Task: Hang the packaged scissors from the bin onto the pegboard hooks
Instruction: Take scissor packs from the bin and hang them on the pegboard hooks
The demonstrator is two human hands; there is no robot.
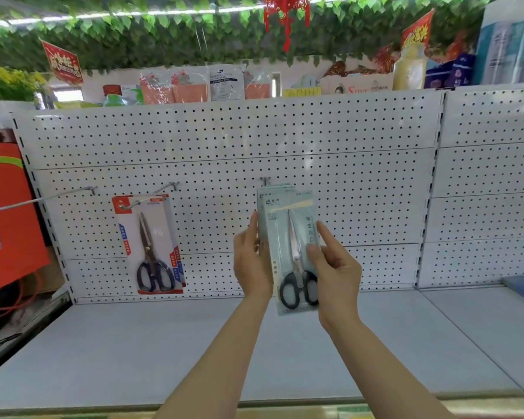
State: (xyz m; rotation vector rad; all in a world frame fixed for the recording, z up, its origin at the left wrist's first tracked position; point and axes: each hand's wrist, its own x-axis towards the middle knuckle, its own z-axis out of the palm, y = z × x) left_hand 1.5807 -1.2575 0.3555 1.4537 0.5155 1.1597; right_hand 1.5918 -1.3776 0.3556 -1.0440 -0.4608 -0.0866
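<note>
The pegboard (315, 140) is white and fills the wall in front of the person, and most of it is bare, with much free room to the right of the hands and above them. Below it the shelf (133, 352) runs flat and pale grey toward the person, and its front edge is at the bottom of the view. At the left an orange bag (6, 219) hangs just beside the edge of the board.

Three hooks stick out from the board in one row. The left hook (43, 199) is long and carries nothing. The middle hook (152, 196) carries a red pack (150, 243) of scissors; this pack hangs upright, a little tilted, with the blades pointing up and the dark handles down near the shelf. The right hook (265, 180) is just above the pale pack (291, 252).

This pale pack is in front of the board, between the two hands, with its top edge close under the right hook. Whether its hole is already on the hook I cannot tell. Its long axis is upright, the blades point up and the black handles point down. More pale card edges show behind its top.

The left hand (251, 261) touches the left edge of the pack with straight fingers. The right hand (336, 267) grips the right side, thumb on the front.
</note>
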